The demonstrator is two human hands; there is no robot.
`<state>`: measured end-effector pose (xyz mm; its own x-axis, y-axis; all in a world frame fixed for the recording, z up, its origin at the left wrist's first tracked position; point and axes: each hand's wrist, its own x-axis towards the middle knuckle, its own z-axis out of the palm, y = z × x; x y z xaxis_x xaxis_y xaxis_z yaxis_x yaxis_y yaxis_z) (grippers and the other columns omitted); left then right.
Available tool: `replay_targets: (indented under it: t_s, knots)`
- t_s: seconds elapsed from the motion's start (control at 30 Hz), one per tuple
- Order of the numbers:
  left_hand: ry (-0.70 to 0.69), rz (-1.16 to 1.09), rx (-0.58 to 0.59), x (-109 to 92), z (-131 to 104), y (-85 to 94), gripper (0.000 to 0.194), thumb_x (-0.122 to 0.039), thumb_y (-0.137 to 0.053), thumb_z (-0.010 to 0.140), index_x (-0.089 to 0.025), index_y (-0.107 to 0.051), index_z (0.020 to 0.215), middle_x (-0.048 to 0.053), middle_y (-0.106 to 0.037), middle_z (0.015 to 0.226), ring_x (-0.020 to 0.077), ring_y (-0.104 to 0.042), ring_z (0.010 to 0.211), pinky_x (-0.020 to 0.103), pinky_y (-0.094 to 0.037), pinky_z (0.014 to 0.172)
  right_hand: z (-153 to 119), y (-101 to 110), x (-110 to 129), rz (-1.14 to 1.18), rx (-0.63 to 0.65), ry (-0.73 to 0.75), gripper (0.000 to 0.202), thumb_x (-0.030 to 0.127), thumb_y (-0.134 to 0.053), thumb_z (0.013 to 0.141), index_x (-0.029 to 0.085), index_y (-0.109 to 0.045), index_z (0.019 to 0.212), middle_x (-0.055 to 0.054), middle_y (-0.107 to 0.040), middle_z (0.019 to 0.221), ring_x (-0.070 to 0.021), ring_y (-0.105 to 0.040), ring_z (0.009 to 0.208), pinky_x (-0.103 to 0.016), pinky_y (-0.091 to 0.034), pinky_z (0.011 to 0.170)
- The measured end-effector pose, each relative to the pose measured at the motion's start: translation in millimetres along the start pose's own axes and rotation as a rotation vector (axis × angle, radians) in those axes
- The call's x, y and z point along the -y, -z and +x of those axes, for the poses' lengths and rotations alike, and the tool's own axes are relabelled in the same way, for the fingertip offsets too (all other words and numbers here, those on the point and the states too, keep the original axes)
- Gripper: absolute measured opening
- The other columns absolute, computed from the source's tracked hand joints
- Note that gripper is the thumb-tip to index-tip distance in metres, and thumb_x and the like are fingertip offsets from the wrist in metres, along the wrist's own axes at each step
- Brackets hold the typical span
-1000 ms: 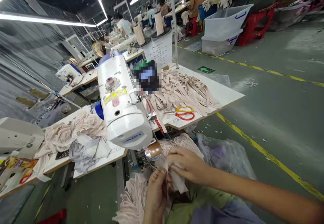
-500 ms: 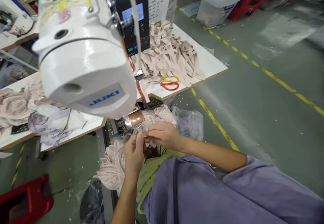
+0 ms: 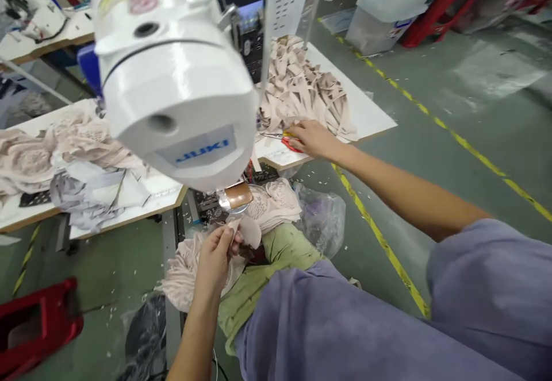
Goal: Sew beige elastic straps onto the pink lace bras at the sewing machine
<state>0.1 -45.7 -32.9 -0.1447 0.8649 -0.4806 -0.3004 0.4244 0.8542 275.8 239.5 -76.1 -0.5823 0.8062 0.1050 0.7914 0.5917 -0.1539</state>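
Below the head of a white sewing machine (image 3: 181, 99), my left hand (image 3: 218, 249) pinches a pale pink fabric piece (image 3: 249, 231). My right hand (image 3: 308, 138) reaches over the table and lies on the red and yellow handles of the scissors (image 3: 291, 142), with its fingers curled at them. The scissor blades point left. Beige fabric strips (image 3: 302, 88) are heaped just behind that hand. Under the machine's front sits a lace fabric stack (image 3: 276, 203), and more pink fabric (image 3: 183, 277) hangs at the left of my lap.
A white tabletop (image 3: 371, 116) extends to the right. Pink lace pieces (image 3: 34, 157) and grey scraps (image 3: 86, 191) lie on the left table. A plastic bag (image 3: 323, 220) hangs beyond my lap. A red stool (image 3: 38, 326) stands at lower left.
My right hand has left the fabric near my left hand and moved up and right onto the scissors. My left hand keeps the fabric. The view has shifted slightly.
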Motion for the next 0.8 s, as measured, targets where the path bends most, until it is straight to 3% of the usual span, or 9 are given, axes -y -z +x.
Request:
replay_targets:
  t_s: [0.13, 0.23, 0.33, 0.4, 0.53, 0.67, 0.8]
  knots:
    - [0.055, -0.105, -0.001, 0.2, -0.9, -1.3, 0.034, -0.044, -0.077, 0.073, -0.014, -0.059, 0.071, -0.001, -0.059, 0.069, 0.0059, -0.044, 0.056, 0.019, -0.037, 0.055, -5.3, -5.1, -4.9, -0.111, 0.002, 0.021, 0.045, 0.031, -0.04, 0.096, 0.006, -0.056, 0.13, -0.021, -0.064, 0.103, -0.0309, -0.057, 0.096, -0.039, -0.044, 0.079]
    - [0.066, -0.142, -0.008, 0.2, -2.1, -1.2, 0.036, -0.045, -0.077, 0.071, -0.015, -0.058, 0.071, -0.001, -0.058, 0.068, 0.0054, -0.044, 0.054, 0.019, -0.037, 0.053, -29.5, 8.9, 9.6, -0.08, 0.029, -0.057, 0.045, 0.036, -0.042, 0.096, 0.005, -0.056, 0.125, -0.022, -0.066, 0.103, -0.0294, -0.061, 0.086, -0.036, -0.044, 0.068]
    - [0.069, -0.167, -0.013, -1.9, -1.8, -1.0, 0.036, -0.045, -0.077, 0.072, -0.014, -0.059, 0.071, -0.001, -0.057, 0.066, 0.0052, -0.043, 0.053, 0.019, -0.037, 0.052, -82.1, 32.5, 42.0, 0.12, 0.085, -0.184, 0.044, 0.045, -0.048, 0.093, 0.012, -0.059, 0.121, -0.016, -0.07, 0.092, -0.0252, -0.063, 0.072, -0.034, -0.044, 0.059]
    - [0.076, -0.172, -0.006, -3.5, -0.2, -1.8, 0.034, -0.043, -0.077, 0.073, -0.014, -0.059, 0.069, -0.001, -0.057, 0.066, 0.0053, -0.043, 0.053, 0.019, -0.038, 0.052, -123.6, 46.6, 69.6, 0.32, 0.19, -0.187, 0.038, 0.046, -0.05, 0.093, 0.019, -0.061, 0.118, -0.011, -0.07, 0.086, -0.021, -0.063, 0.066, -0.032, -0.046, 0.056]
    - [0.083, -0.127, 0.015, -4.1, 3.7, -7.4, 0.035, -0.045, -0.075, 0.074, -0.015, -0.059, 0.067, -0.001, -0.056, 0.067, 0.0058, -0.044, 0.055, 0.018, -0.038, 0.052, -174.6, 58.8, 124.1, 0.47, 0.285, 0.06, 0.033, 0.042, -0.064, 0.083, 0.027, -0.064, 0.111, -0.009, -0.072, 0.099, -0.0232, -0.067, 0.076, -0.034, -0.051, 0.061]
    - [0.082, -0.038, 0.031, -1.0, 4.6, -13.8, 0.035, -0.048, -0.071, 0.077, -0.016, -0.06, 0.067, -0.001, -0.054, 0.065, 0.0067, -0.044, 0.053, 0.019, -0.037, 0.049, -168.2, 50.8, 153.4, 0.502, 0.223, 0.097, 0.032, 0.04, -0.064, 0.084, 0.027, -0.064, 0.114, -0.008, -0.071, 0.108, -0.0258, -0.069, 0.087, -0.036, -0.051, 0.065]
    - [0.076, -0.006, 0.036, 1.9, 3.4, -15.1, 0.027, -0.04, -0.066, 0.079, -0.016, -0.06, 0.069, 0.0, -0.058, 0.067, 0.0072, -0.045, 0.055, 0.02, -0.038, 0.052, -152.2, 41.3, 157.0, 0.518, 0.252, 0.126, 0.032, 0.041, -0.062, 0.088, 0.024, -0.064, 0.116, -0.009, -0.071, 0.107, -0.0241, -0.068, 0.082, -0.034, -0.049, 0.065]
